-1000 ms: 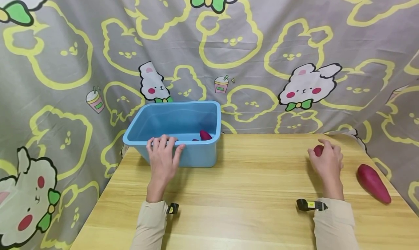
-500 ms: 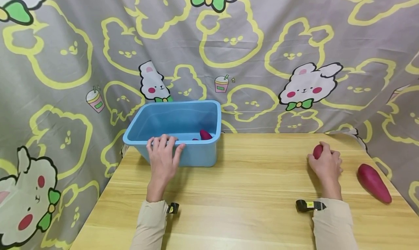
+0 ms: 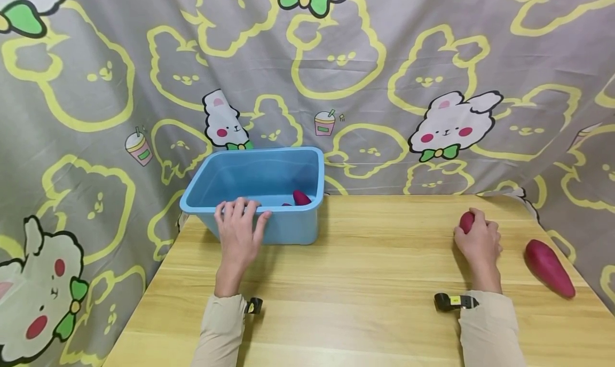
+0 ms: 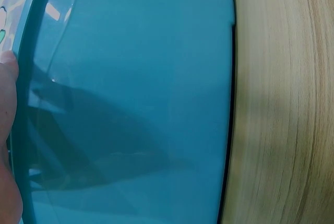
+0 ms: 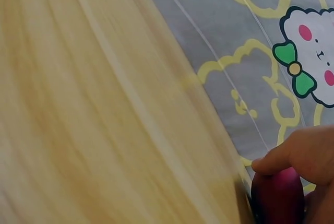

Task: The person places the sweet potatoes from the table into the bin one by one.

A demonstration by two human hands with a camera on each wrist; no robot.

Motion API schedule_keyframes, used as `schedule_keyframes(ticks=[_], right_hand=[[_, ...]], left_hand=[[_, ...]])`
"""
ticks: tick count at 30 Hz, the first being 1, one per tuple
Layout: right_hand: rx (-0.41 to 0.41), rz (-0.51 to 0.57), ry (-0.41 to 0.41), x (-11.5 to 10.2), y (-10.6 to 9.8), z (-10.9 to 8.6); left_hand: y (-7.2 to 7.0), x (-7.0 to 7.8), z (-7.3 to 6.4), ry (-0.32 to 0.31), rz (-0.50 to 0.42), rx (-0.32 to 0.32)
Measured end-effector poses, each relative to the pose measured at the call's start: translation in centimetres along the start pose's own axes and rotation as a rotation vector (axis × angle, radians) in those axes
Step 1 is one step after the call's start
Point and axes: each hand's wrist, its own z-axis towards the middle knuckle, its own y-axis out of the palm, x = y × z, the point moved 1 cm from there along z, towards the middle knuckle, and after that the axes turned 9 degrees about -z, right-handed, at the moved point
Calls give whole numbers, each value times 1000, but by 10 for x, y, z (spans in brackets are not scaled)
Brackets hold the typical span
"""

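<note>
My left hand (image 3: 237, 231) grips the near rim of a blue plastic bin (image 3: 293, 227), its fingers hooked over the edge. In the left wrist view, part of that hand (image 4: 6, 130) shows at the left edge, against the rim of the bin's wall (image 4: 135, 98). On the right, my right hand (image 3: 480, 244) holds a purple-red sweet potato (image 3: 466, 222), partly hidden by the fingers. The right wrist view shows the thumb against the upper end of this sweet potato (image 5: 278, 198). A larger sweet potato (image 3: 549, 268) lies on the table to the right of that hand.
Inside the bin, a sweet potato (image 3: 301, 198) shows near the right wall, with a bit of another dark red piece beside it. The wooden table (image 3: 365, 281) ends at a patterned grey curtain (image 3: 355, 63), close behind the bin.
My right hand has shifted slightly and its grip has turned, so more of the held sweet potato shows. The left hand and the bin have stayed in place.
</note>
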Motion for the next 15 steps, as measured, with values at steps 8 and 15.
schedule_keyframes(ticks=[8,15], right_hand=[[3,15,-9,2,0,0],[27,37,4,3,-2,0]], left_hand=[[0,1,-1,-7,-11,-1],[1,1,-1,-6,-4,-8]])
